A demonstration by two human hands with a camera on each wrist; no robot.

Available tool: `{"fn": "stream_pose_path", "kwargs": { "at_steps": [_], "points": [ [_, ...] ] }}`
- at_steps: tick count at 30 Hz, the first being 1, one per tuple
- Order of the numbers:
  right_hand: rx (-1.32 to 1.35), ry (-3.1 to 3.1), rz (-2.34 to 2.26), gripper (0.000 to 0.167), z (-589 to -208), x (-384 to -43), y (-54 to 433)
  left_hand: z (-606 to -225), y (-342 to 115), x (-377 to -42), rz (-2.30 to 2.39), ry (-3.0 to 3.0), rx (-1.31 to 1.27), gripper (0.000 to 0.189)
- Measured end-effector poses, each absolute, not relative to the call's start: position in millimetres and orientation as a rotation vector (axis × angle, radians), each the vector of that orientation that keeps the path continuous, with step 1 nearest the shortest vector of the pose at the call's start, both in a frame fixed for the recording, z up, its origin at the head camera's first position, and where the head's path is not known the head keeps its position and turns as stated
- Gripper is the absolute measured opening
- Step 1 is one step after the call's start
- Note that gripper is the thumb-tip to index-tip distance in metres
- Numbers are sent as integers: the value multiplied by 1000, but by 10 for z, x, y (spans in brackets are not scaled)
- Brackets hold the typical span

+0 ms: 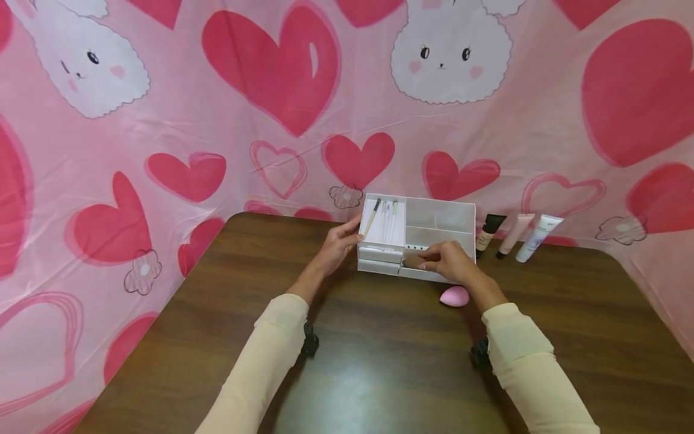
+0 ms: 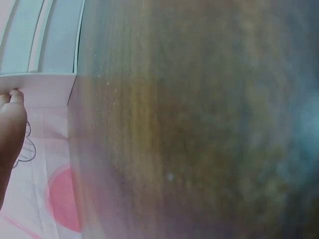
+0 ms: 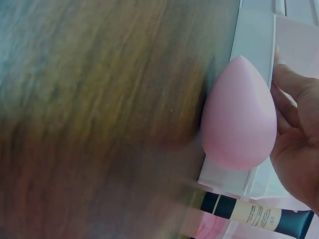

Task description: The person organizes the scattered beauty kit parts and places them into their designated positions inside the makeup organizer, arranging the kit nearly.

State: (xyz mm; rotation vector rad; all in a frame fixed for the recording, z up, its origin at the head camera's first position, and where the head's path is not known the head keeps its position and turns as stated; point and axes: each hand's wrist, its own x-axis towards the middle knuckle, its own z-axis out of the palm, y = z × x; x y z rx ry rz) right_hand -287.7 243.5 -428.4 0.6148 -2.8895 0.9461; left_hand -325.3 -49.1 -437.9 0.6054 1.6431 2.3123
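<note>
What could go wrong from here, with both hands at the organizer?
The right hand or its wrist could nudge the sponge, which lies just in front of the organizer, and send it rolling.

The tubes stand on their caps beside the organizer; if the left hand, against its opposite side, pushes too hard, they might topple.

Long cream sleeves [image 1: 271, 346] — a small black device [image 1: 311, 341] at each

Arms [image 1: 265, 355] stretched forward; left hand [image 1: 335, 247] extended, right hand [image 1: 451, 260] curled, fingertips [image 1: 427, 266] seemingly pinching.
</note>
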Motion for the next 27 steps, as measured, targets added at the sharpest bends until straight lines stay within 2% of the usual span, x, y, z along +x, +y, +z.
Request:
{"fn": "stream_pose_path", "kwargs": {
  "at_steps": [27],
  "points": [
    [638, -2883, 948, 25, -4242, -2800, 2511, -4400, -456, -3249, 2363, 1605, 607, 62]
  ]
}}
